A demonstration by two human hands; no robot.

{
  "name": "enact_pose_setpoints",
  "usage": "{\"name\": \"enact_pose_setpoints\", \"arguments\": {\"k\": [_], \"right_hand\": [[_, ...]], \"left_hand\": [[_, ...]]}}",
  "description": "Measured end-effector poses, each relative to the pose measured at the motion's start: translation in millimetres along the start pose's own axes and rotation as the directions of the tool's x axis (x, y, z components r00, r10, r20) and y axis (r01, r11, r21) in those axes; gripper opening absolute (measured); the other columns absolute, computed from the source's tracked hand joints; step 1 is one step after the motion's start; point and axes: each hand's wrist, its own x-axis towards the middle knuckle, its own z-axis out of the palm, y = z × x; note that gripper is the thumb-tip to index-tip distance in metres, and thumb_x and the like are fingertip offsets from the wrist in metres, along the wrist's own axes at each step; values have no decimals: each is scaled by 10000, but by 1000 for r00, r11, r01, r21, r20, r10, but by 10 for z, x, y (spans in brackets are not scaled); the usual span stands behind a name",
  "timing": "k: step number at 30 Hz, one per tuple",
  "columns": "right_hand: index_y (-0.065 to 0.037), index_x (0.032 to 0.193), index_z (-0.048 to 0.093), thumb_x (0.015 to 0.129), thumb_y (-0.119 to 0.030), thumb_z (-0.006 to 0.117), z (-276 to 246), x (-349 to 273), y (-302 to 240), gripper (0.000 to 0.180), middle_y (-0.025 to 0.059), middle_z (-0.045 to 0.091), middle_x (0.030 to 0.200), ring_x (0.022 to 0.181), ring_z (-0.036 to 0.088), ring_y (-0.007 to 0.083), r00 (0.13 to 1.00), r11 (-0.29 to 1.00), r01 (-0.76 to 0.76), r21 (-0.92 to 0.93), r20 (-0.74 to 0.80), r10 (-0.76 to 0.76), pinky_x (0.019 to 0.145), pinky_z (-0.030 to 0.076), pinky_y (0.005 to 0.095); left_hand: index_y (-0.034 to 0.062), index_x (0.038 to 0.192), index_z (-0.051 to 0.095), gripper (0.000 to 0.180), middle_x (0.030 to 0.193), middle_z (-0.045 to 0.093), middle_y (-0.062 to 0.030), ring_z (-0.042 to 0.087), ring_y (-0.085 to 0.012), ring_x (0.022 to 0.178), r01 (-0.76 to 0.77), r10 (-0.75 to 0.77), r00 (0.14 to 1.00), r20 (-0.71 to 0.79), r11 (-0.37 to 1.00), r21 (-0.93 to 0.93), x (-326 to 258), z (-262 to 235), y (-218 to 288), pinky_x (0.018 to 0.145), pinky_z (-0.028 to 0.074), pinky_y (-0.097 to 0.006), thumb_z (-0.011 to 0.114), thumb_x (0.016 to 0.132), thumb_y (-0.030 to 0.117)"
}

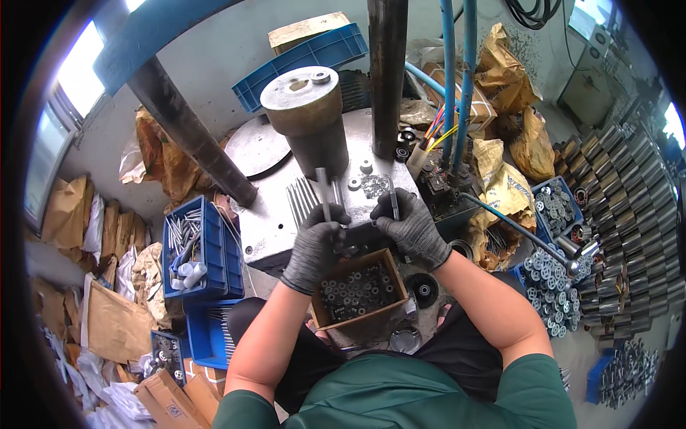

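Note:
Both my hands wear dark grey gloves and are raised over the front edge of a steel press table [268, 230]. My left hand [314, 247] is closed round a metal rod [324, 194] that points upward. In my right hand [416, 230] is a bent hex key [392, 199], its short bend at the top. Several slim metal shafts [301, 201] lie side by side on the table, left of the rod. Behind my right hand are small metal rings [354, 183] and a patch of little shiny parts [374, 186]. Below my hands stands a box [397, 280] holding many dark ring-shaped parts.
A thick steel cylinder [307, 136] rises over the table, between dark columns [387, 79]. Blue crates [218, 250] of shafts stand at left. To the right are a long metal lever [514, 225], piled pulley-like wheels [550, 286] and stacked metal tubes [607, 214].

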Motion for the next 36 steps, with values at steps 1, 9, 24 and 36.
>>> {"name": "enact_pose_setpoints", "arguments": {"k": [1,9,24,36], "right_hand": [[-42,1064,619,824,25,708,10,-15,-11,264,46,687,947,911,654,145,1000,1000,-3,-4,2,3,856,547,315],[-43,1115,601,834,19,705,-60,-61,-42,306,17,643,917,858,623,114,998,998,-28,50,-51,31,807,549,288],[-40,1117,609,789,58,701,-233,-140,-266,354,39,652,910,826,640,132,959,890,-224,397,-74,275,770,551,282],[-46,1116,614,803,50,721,-111,-194,-174,345,29,646,942,864,631,121,969,927,-222,302,-37,244,804,558,281]], "left_hand": [[45,1275,574,358,1025,672,-108,676,-191,791,47,-49,998,31,997,65,25,-13,-75,672,572,-300,626,924,92],[59,1533,393,577,1127,688,-164,734,-240,893,-13,1,998,61,983,182,36,402,-148,673,596,-301,587,993,115],[50,1202,602,204,1029,695,-73,689,-134,949,-286,247,958,144,839,463,0,474,-80,825,566,-282,587,1061,197],[64,1150,612,239,885,667,-32,551,-67,635,193,-172,974,-150,971,138,-39,535,-186,513,423,-200,701,969,193]]}}
